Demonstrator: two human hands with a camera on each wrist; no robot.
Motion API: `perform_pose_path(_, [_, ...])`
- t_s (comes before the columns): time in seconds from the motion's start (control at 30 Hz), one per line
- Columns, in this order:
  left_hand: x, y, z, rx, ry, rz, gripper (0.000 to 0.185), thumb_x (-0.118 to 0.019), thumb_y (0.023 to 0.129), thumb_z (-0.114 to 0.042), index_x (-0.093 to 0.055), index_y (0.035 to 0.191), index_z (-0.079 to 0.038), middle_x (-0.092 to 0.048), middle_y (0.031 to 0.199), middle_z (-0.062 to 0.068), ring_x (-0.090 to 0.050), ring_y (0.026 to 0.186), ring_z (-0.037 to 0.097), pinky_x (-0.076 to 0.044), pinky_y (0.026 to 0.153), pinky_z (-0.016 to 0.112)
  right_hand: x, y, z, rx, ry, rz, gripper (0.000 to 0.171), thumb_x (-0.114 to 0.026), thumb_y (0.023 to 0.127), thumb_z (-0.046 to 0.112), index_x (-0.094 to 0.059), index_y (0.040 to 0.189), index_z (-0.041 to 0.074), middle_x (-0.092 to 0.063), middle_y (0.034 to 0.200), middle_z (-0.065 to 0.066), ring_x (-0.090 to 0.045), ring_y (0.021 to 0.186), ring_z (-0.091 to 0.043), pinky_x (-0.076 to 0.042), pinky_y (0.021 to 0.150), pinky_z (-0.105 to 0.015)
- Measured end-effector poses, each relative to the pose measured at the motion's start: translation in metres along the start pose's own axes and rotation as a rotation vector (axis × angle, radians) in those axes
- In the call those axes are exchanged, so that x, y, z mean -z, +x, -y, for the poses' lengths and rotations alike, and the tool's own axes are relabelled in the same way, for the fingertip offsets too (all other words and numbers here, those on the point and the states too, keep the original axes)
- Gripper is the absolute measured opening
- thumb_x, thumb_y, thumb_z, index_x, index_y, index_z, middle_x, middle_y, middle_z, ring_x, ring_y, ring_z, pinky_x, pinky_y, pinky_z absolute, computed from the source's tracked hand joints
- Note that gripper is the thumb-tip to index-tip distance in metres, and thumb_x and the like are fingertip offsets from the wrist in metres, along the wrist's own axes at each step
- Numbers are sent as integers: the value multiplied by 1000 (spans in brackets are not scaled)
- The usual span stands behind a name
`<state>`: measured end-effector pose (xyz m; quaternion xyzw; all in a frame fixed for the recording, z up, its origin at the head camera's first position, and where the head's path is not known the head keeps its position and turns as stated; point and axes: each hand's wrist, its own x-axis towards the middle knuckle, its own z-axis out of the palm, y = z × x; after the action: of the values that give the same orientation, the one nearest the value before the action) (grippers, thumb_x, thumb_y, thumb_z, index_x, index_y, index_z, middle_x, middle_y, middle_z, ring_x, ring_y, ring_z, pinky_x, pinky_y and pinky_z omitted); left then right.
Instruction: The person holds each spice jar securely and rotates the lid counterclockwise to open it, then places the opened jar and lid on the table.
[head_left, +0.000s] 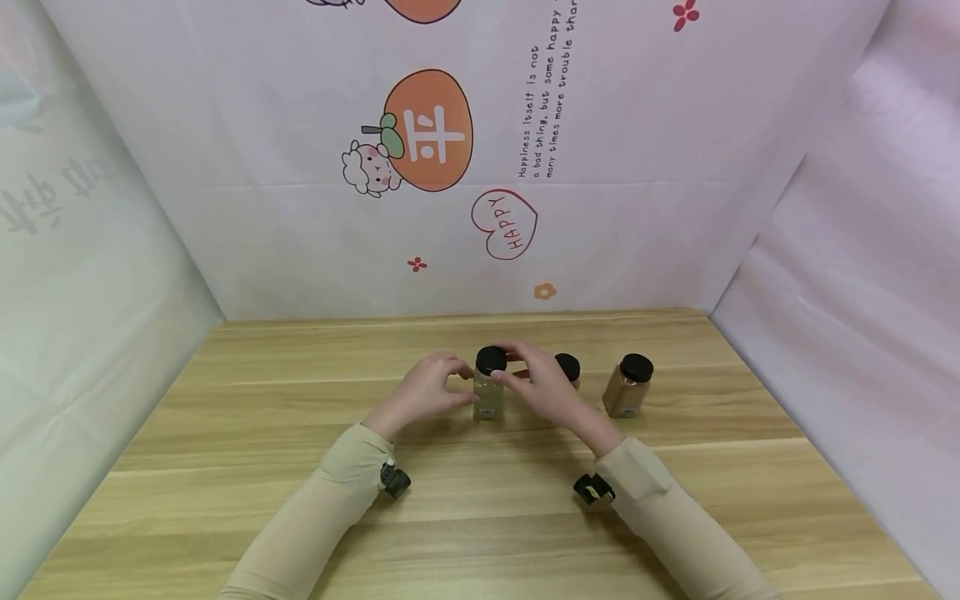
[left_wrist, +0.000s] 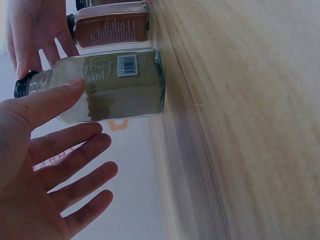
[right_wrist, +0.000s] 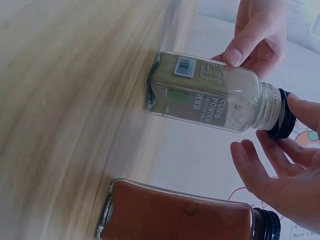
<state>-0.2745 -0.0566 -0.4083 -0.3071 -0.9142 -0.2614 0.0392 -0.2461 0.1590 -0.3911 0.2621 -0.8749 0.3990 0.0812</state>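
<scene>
Printed white backdrop [head_left: 300, 250], wood-grain desk [head_left: 480, 533], left hand [head_left: 425, 387] with fingers extended, cumin powder jar [right_wrist: 195, 92] upright on desk between hands, right hand [head_left: 551, 387] pinching its black lid [right_wrist: 285, 115], reddish-brown jar [right_wrist: 180, 215] partly behind right hand, brown jar [head_left: 625, 396] far right.

one cumin powder jar [right_wrist: 195, 95], two jars of brownish powder [head_left: 624, 396], three black lids [head_left: 491, 359], two hands [head_left: 551, 387], two wrist cameras [head_left: 395, 481], one wooden surface [head_left: 480, 542]
</scene>
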Motion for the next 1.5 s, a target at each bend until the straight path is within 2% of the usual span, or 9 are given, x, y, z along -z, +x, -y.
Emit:
perform_pose_path(0.37, [-2, 1, 2, 13, 8, 6, 39, -76, 79, -36, -69, 106, -9, -66, 103, 1, -59, 102, 20, -48, 90, 38, 4, -1, 2, 8, 33, -24, 44, -63, 91, 23, -52, 131, 6, -58, 127, -13, -57, 115, -31, -52, 86, -48])
perform_pose_path(0.83, [-2, 3, 3, 17, -1, 22, 39, -76, 79, -37, -69, 106, -10, -66, 105, 2, -60, 103, 22, -48, 90, 38, 10, -5, 8, 11, 29, -47, 48, -63, 91, 24, -51, 134, 6, -58, 129, -11, -58, 112, -27, -54, 84, -42])
perform_pose_path(1.03, [-1, 2, 3, 20, -15, 23, 39, -77, 79, -36, -69, 106, -10, -66, 105, 2, -60, 104, 24, -47, 91, 38, 13, -7, 12, -9, 51, -47, 45, -64, 91, 22, -52, 132, 5, -60, 122, -10, -59, 109, -25, -55, 84, -40])
perform_pose_path(1.23, [-1, 2, 2, 22, -23, 18, 39, -78, 78, -35, -69, 106, -10, -66, 105, 3, -60, 104, 25, -47, 92, 39, 15, -10, 13, -44, 40, -47, 44, -64, 91, 29, -54, 128, 7, -62, 116, -9, -59, 106, -22, -54, 81, -40])
perform_pose_path(1.5, [-1, 2, 1, 26, -12, 11, 37, -78, 77, -33, -69, 106, -10, -67, 104, 2, -60, 104, 23, -47, 92, 38, 16, -15, 13, -79, 50, -93, 40, -67, 89, 33, -60, 122, 12, -66, 106, -5, -60, 97, -20, -53, 76, -39])
